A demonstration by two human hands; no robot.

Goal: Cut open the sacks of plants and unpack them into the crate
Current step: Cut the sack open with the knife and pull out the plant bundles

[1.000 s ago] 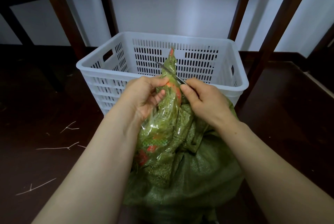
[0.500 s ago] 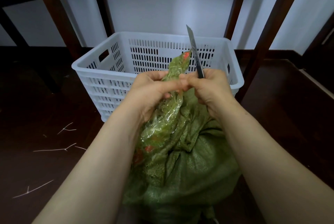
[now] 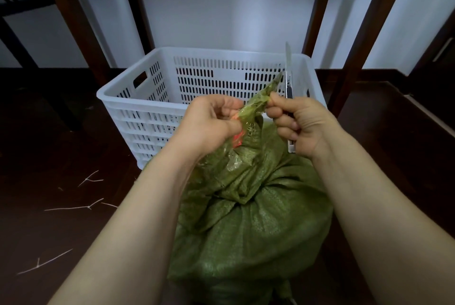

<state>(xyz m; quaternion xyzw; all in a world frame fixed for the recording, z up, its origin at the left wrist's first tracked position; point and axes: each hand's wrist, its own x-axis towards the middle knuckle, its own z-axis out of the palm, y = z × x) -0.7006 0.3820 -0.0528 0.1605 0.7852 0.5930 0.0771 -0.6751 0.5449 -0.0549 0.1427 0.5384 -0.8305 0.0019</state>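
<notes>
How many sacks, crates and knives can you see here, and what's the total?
Green sack: 1
White crate: 1
Knife: 1
Total: 3

Soft, dim indoor light leaves the wall (image 3: 221, 4) and white crate (image 3: 145, 107) brightest, while the dark floor (image 3: 49, 218) at lower left sinks into shadow. Wide-angle distortion bows the posts (image 3: 373, 21) at the edges; the knife blade (image 3: 287, 56) is slightly blurred.
</notes>
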